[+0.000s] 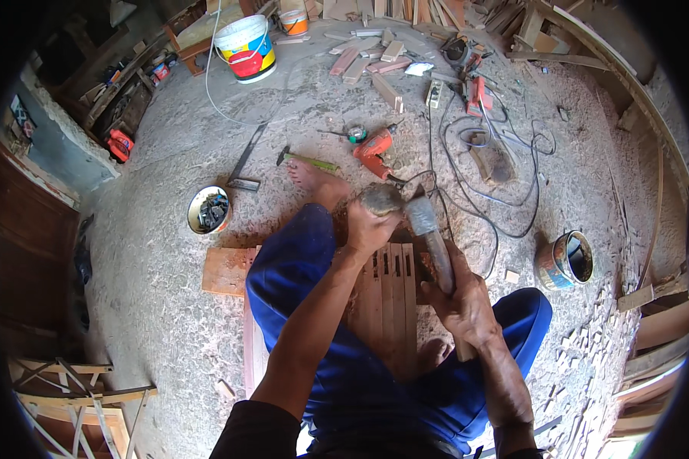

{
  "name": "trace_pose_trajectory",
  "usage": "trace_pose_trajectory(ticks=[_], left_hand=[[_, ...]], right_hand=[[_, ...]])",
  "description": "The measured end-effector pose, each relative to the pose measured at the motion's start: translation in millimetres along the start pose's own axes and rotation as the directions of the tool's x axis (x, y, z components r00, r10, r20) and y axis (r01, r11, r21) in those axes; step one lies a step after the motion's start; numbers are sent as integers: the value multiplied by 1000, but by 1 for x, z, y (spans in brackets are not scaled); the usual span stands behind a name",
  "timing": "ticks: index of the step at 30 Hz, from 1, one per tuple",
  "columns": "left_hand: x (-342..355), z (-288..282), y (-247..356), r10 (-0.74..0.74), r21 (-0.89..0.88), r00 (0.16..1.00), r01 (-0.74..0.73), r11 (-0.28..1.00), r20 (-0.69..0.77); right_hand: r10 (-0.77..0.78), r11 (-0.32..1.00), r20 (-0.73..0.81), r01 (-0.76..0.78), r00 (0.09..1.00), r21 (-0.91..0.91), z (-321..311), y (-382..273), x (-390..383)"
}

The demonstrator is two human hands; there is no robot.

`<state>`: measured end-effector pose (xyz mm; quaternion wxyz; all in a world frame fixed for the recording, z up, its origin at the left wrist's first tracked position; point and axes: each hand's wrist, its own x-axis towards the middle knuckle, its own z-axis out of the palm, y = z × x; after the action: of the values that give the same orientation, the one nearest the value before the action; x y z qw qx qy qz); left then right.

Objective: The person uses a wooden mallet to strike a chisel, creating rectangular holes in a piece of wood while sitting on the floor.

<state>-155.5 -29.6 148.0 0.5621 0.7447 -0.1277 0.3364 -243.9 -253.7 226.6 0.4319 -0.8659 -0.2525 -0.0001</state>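
Note:
My left hand (370, 227) is closed round a chisel-like tool with a broad, battered round top (380, 199). Its lower end is hidden under the hand. Just to the right, my right hand (461, 302) grips a hammer (436, 249) with a grey, blocky head raised beside the tool's top, a small gap apart. Below both hands lie several wooden boards (390, 306) side by side between my legs, with dark narrow slots cut near their far ends.
Ahead lie a red power drill (373, 153), a green-handled hammer (311, 161), a try square (246, 164) and looping cables (467, 203). A tub of dark pieces (209, 210) stands left, a can (565, 261) right. Offcuts (386, 65) and a bucket (245, 47) are farther back.

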Motion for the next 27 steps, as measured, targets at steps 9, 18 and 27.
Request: trace_pose_trajectory(ticks=[9, 18, 27], left_hand=[[-10, -11, 11, 1, -92, 1000, -4, 996, -28], [-21, 0, 16, -124, -46, 983, 119, 992, -138], [-8, 4, -8, -365, -377, 923, 298, 877, -120]], right_hand=[[-108, 907, 60, 124, 992, -403, -32, -87, 29], [-6, 850, 249, 136, 968, -508, -4, -40, 28], [-186, 982, -63, 188, 981, 32, -59, -112, 47]])
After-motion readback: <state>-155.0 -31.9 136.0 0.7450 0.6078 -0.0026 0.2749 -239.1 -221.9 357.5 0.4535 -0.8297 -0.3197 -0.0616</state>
